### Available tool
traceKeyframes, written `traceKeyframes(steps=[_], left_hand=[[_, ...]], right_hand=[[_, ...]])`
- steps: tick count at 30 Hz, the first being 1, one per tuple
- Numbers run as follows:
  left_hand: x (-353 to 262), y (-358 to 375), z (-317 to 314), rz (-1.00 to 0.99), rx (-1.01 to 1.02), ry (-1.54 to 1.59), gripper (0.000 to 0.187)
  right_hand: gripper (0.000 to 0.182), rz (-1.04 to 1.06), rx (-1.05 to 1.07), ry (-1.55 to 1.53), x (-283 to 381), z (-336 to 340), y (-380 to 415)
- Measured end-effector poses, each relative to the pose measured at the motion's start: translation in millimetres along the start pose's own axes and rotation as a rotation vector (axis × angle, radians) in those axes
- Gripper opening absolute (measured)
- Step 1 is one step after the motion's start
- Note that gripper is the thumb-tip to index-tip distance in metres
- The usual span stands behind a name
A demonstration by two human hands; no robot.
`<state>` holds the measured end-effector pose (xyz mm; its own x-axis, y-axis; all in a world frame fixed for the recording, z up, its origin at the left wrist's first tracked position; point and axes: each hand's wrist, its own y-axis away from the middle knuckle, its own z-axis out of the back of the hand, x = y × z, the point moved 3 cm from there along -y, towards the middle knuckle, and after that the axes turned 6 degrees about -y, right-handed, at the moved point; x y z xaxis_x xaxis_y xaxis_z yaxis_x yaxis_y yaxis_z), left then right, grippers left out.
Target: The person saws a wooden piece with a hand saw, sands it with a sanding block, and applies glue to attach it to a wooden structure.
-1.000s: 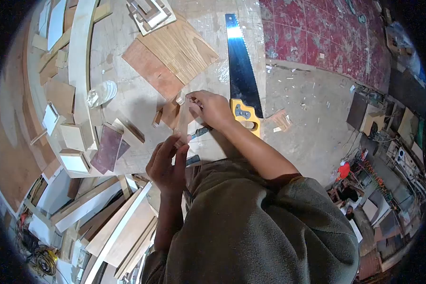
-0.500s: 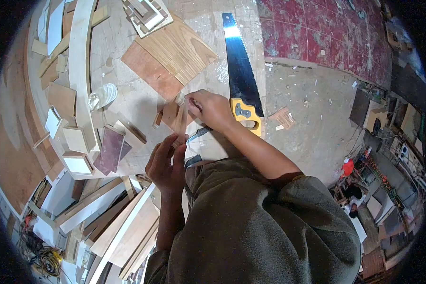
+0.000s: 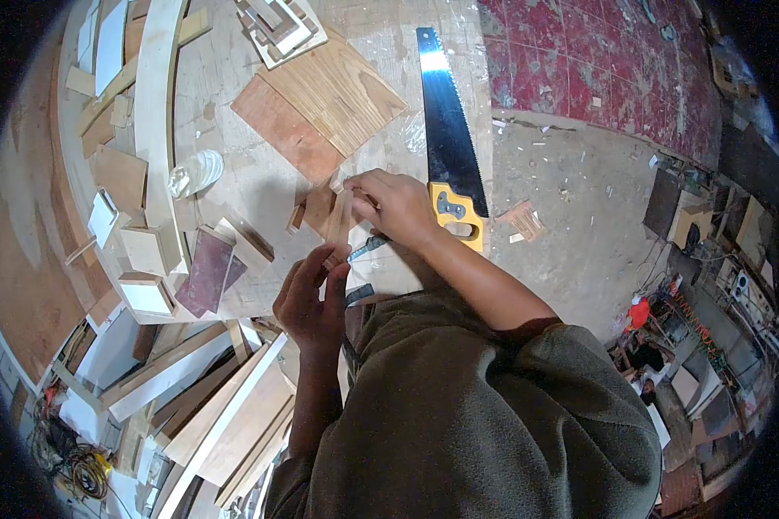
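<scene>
Between my two hands runs a short, narrow strip of wood (image 3: 344,218), slightly blurred. My left hand (image 3: 310,294) pinches its near end between thumb and fingers. At the far end, the fingers of my right hand (image 3: 396,208) are closed on the strip. Beneath it lie small brown wood pieces (image 3: 318,206) on the workbench (image 3: 264,195). A dark-handled tool with a bluish shaft (image 3: 370,246) rests by my right wrist, partly covered. Right of that hand lies a handsaw (image 3: 450,130) with a yellow handle.
Beyond my hands are a wood-grain board (image 3: 342,86) and a reddish board (image 3: 290,125). A clear plastic container (image 3: 196,173) and sandpaper sheets (image 3: 208,272) sit to the left. Offcuts (image 3: 225,406) are piled below the bench's near edge.
The whole view has shifted slightly right and down. Both hands keep their hold on the wood strip, with little visible movement relative to the bench.
</scene>
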<state>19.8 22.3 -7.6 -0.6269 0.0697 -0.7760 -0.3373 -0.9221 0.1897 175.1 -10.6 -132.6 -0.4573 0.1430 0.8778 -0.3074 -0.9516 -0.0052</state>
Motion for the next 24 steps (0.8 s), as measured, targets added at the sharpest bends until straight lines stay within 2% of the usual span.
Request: traceKeyframes(steps=[24], left_hand=[[8.5, 1.4, -2.7, 0.028, -0.014, 0.102, 0.028]], right_hand=[[0.019, 0.027, -0.001, -0.001, -5.0, -0.1, -1.9]])
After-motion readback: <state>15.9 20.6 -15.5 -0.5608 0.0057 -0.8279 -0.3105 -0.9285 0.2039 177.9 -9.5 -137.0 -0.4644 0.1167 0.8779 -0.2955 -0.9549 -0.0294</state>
